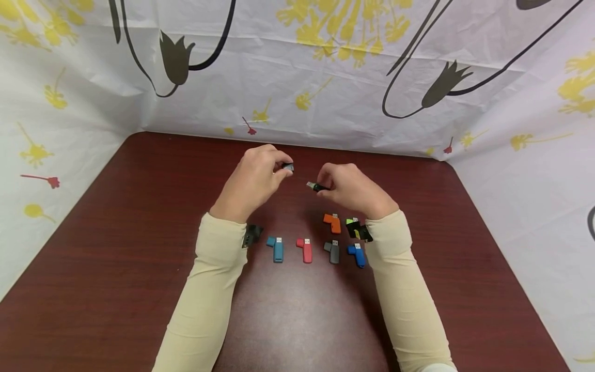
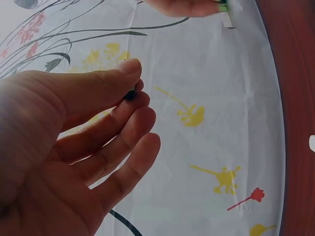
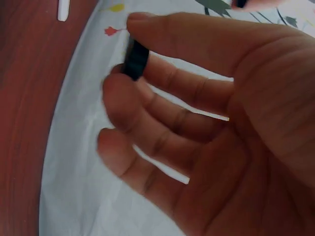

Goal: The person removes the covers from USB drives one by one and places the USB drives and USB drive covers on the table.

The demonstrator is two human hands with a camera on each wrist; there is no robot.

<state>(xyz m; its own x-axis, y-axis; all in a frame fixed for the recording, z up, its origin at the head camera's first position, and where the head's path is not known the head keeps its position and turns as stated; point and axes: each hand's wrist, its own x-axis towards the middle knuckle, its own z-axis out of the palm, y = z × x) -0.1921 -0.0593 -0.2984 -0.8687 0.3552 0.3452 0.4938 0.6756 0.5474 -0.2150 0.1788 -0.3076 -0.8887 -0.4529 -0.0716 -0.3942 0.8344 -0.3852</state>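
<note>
Above the far part of the table, my left hand (image 1: 256,174) pinches a small dark cap (image 1: 288,167) between thumb and fingertips. Only a dark bit of the cap (image 2: 129,95) shows in the left wrist view. To its right, my right hand (image 1: 354,189) grips a black and green USB flash drive (image 1: 319,187), its bare metal plug pointing left toward the cap. A gap lies between plug and cap. In the right wrist view the dark body of the flash drive (image 3: 136,60) sits between thumb and fingers, the other fingers spread loosely below.
Nearer me lie teal (image 1: 278,251), pink (image 1: 307,252), grey (image 1: 334,254) and blue (image 1: 359,257) flash drives, each with a cap at its left. Behind them are an orange one (image 1: 335,224) and a lime-green one (image 1: 349,221), partly hidden by the right wrist camera (image 1: 359,231).
</note>
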